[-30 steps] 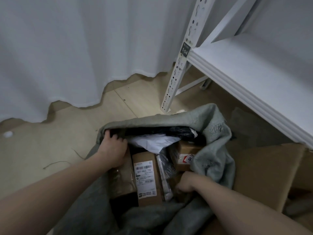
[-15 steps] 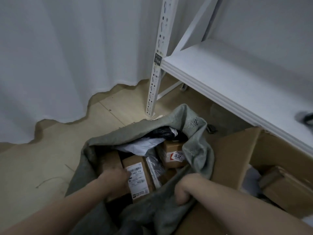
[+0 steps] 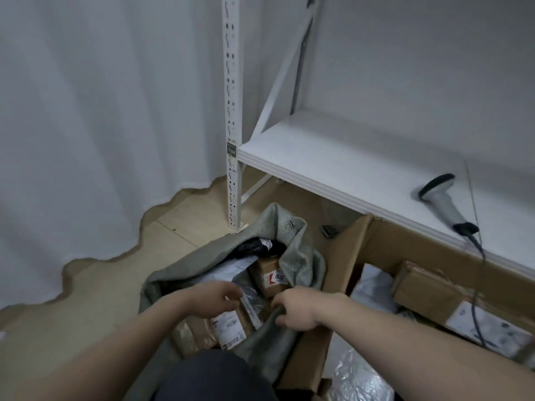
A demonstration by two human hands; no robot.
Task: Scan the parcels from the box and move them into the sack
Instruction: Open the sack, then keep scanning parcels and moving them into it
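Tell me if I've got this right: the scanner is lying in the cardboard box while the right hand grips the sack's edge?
Not quite. The head view shows the scanner lying on the white shelf, not in the cardboard box. The right hand does grip the sack edge.

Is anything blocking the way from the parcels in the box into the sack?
Nothing visible. The sack mouth gapes beside the box; the right hand grips its rim, and only the box's wall stands between.

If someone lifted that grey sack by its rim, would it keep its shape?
Probably not. The grey sack looks like soft cloth: its rim folds and droops where the right hand grips it. Packed with cardboard parcels, it would likely sag and feel heavy.
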